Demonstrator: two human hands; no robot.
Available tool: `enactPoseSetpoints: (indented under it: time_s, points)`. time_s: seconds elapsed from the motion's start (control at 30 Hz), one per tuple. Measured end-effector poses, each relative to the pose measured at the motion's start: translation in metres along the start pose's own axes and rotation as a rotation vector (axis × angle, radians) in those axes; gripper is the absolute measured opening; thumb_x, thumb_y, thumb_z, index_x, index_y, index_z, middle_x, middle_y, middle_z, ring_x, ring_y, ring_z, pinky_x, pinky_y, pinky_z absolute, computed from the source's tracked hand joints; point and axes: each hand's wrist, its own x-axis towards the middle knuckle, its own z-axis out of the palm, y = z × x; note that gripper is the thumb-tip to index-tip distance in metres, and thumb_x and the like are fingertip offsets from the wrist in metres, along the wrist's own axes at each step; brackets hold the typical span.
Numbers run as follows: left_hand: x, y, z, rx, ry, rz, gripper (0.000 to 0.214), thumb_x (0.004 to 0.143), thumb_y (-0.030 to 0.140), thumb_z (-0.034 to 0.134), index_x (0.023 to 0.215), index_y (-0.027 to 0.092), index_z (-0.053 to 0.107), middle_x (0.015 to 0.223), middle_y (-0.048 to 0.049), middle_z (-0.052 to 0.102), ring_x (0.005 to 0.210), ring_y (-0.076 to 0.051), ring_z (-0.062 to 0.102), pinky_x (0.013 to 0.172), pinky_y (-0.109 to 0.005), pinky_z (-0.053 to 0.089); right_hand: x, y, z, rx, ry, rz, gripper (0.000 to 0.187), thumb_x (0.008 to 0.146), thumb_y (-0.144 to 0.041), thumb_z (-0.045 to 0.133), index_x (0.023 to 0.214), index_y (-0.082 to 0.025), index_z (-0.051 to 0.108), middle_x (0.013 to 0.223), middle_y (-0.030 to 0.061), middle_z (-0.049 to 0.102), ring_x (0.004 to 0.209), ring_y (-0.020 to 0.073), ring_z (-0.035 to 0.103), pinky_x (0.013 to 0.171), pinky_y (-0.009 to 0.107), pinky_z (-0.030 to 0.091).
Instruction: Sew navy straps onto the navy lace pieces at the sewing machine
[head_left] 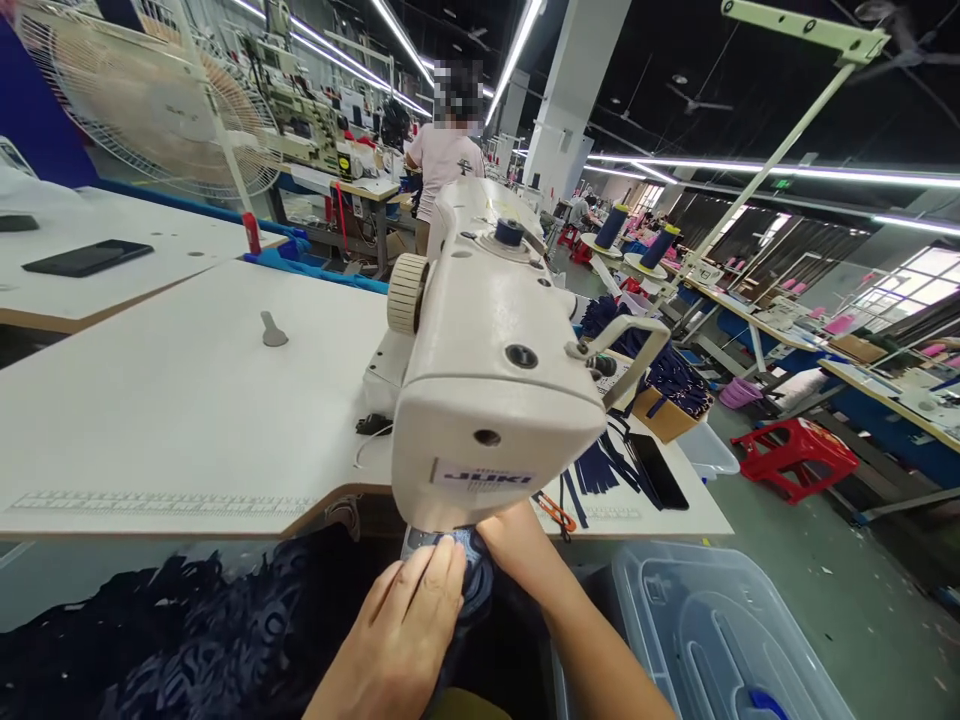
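Note:
A white sewing machine [495, 430] marked JUKI stands end-on in the middle of the head view. Just below its head, bunched dark blue patterned fabric [478, 580] hangs at the table's front edge. My left hand [416, 600] presses on this fabric with its fingers close together and bent over it; the thumb does not show. My right hand [512, 535] reaches under the machine head at the fabric's right side, its fingers hidden behind the machine and cloth. The needle area is out of sight behind the machine head.
Dark patterned cloth [202, 630] is heaped at lower left. A metal tool [273, 330] lies on the white table [150, 400]. Orange snips [555, 513], navy strips [596, 465] and a phone [656, 470] lie right. A lidded plastic bin [720, 620] stands below; a person [446, 160] stands beyond.

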Motion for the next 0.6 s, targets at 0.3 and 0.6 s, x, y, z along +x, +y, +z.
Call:
enactPoseSetpoints:
  time_s: [0.3, 0.6]
  points:
    - [-0.001, 0.004, 0.001, 0.044, -0.012, -0.018, 0.043, 0.088, 0.019, 0.054, 0.130, 0.010, 0.051, 0.119, -0.0107, 0.066, 0.104, -0.024, 0.060, 0.101, -0.038, 0.033, 0.005, 0.011, 0.004, -0.034, -0.051, -0.027, 0.018, 0.082, -0.014, 0.051, 0.077, -0.022, 0.066, 0.065, 0.0000, 0.064, 0.066, 0.0174, 0.058, 0.064, 0.027, 0.048]
    - [0.002, 0.005, 0.002, 0.023, 0.007, -0.029, 0.035, 0.089, 0.017, 0.053, 0.123, 0.010, 0.056, 0.117, -0.0105, 0.066, 0.104, -0.024, 0.059, 0.099, -0.037, 0.035, 0.006, 0.009, 0.003, -0.050, -0.072, -0.031, 0.020, 0.080, -0.010, 0.051, 0.077, -0.022, 0.066, 0.070, 0.0009, 0.067, 0.071, 0.0178, 0.058, 0.066, 0.026, 0.049]
